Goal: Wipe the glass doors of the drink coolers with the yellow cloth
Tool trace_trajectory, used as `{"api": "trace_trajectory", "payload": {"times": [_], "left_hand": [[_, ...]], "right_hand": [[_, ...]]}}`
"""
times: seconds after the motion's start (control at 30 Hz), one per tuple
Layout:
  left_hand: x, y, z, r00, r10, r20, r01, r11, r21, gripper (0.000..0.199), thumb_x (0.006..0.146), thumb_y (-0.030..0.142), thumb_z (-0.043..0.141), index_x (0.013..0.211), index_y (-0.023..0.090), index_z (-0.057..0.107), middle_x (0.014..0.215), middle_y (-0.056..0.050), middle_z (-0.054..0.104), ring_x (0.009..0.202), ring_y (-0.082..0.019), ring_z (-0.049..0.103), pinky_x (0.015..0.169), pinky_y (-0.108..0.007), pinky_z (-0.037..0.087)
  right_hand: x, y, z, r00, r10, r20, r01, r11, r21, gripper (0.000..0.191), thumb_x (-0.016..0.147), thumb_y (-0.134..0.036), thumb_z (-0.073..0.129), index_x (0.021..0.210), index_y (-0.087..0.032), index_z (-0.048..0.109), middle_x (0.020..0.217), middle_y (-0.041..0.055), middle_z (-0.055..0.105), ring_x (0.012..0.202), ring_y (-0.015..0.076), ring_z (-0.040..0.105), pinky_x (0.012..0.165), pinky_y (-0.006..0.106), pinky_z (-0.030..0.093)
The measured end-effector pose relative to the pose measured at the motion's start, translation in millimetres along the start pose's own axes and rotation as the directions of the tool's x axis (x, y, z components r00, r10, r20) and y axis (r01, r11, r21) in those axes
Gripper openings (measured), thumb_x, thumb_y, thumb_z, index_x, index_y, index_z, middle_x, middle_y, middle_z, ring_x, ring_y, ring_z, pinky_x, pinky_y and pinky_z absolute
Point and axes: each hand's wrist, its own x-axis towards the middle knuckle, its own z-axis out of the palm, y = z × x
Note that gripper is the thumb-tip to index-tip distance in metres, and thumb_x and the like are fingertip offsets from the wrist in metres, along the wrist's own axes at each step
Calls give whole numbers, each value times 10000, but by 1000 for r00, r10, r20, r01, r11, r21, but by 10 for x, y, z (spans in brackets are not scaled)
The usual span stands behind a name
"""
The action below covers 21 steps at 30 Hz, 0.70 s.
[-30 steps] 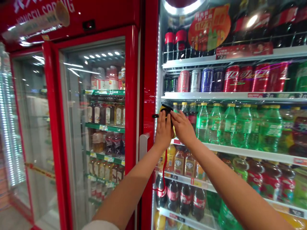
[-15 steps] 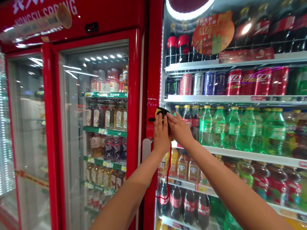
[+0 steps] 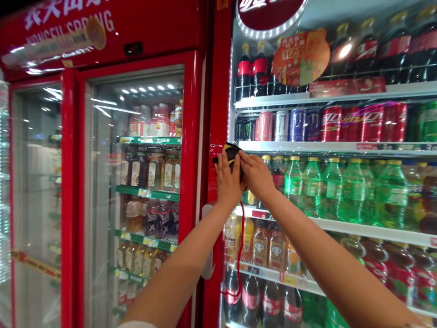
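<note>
Both my hands are stretched out in front of me at the red door frame (image 3: 218,91) between the coolers. My left hand (image 3: 228,182) has its fingers laid over a small black-and-yellow device (image 3: 232,148) that looks like a tape measure. My right hand (image 3: 257,175) grips the same device from the right, fingertips touching its upper side. Much of the device is hidden behind my fingers. From below it a red cord (image 3: 242,237) hangs in a loop in front of the right cooler's glass.
A pale door handle (image 3: 206,266) is partly behind my left forearm. Beyond the right cooler's glass stand green soda bottles (image 3: 312,182), cans (image 3: 332,124) and cola bottles (image 3: 271,298). The left cooler (image 3: 189,150) has shelves of bottled drinks.
The view has tilted slightly, so the upper shelves appear a little lower. My hands and the device sit slightly higher on the frame, and my right hand is closer around the device.
</note>
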Motion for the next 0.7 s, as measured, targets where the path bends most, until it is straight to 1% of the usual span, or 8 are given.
{"api": "trace_trajectory", "payload": {"times": [0.07, 0.13, 0.2, 0.27, 0.4, 0.5, 0.6, 0.7], "left_hand": [[-162, 48, 26, 1000, -9, -10, 9, 1000, -2, 767, 975, 221, 536, 1629, 163, 138, 1716, -221, 81, 1581, -377, -30, 1238, -678, 220], [-281, 94, 75, 999, 53, 5, -53, 999, -3, 771, 990, 214, 499, 1631, 125, 79, 1696, -244, 170, 1584, -357, -6, 1244, -653, 235], [-257, 99, 116, 992, 120, 23, -120, 993, -2, 755, 997, 195, 467, 1628, 109, 62, 1677, -248, 235, 1587, -336, 39, 1254, -636, 222], [-77, 59, 128, 991, 127, 27, -128, 992, 9, 740, 986, 172, 468, 1624, 117, 97, 1685, -240, 218, 1588, -332, 50, 1264, -627, 195], [488, -15, 112, 999, -5, -49, 6, 1000, 25, 720, 959, 189, 535, 1592, 102, 203, 1705, -254, 94, 1580, -378, -26, 1266, -628, 183], [805, 46, 137, 997, -8, -83, 8, 1000, -4, 698, 953, 193, 541, 1571, 83, 237, 1698, -260, 130, 1581, -380, -20, 1275, -617, 169], [840, 177, 178, 996, 54, -70, -56, 998, -38, 695, 947, 163, 515, 1579, 113, 231, 1706, -218, 158, 1589, -353, 9, 1286, -602, 164], [561, 243, 171, 992, 121, -31, -122, 991, -53, 741, 946, 180, 529, 1599, 112, 187, 1712, -212, 136, 1591, -352, 4, 1285, -596, 191]], "right_hand": [[-104, -23, -10, 998, -48, 39, 48, 999, -17, 372, 984, -131, 498, 1293, -139, 704, 1469, 112, 608, 1164, 265, 629, 1052, 424, 528], [-239, 2, -52, 994, -81, 75, 84, 996, -39, 353, 984, -124, 501, 1256, -144, 725, 1457, 111, 620, 1139, 262, 634, 1035, 424, 534], [-269, 57, -109, 993, -84, 87, 89, 994, -60, 355, 983, -119, 502, 1256, -154, 726, 1456, 109, 621, 1139, 267, 630, 1031, 438, 532], [-122, 116, -166, 994, -71, 80, 77, 994, -75, 361, 977, -112, 510, 1268, -152, 719, 1462, 119, 613, 1139, 273, 627, 1027, 449, 529], [474, 236, -297, 990, -95, 104, 105, 989, -102, 353, 969, -97, 510, 1254, -88, 718, 1446, 145, 624, 1107, 275, 640, 1002, 413, 529], [717, 387, -425, 990, -94, 103, 109, 983, -147, 362, 969, -75, 474, 1219, -86, 736, 1400, 134, 662, 1099, 278, 648, 982, 408, 528], [575, 526, -525, 996, -51, 66, 62, 981, -183, 363, 959, -56, 470, 1187, -98, 750, 1370, 135, 682, 1090, 277, 652, 973, 412, 525], [236, 485, -509, 996, -52, 78, 66, 978, -197, 303, 956, -76, 518, 1126, -89, 768, 1373, 154, 675, 1042, 287, 654, 932, 425, 533]]}}
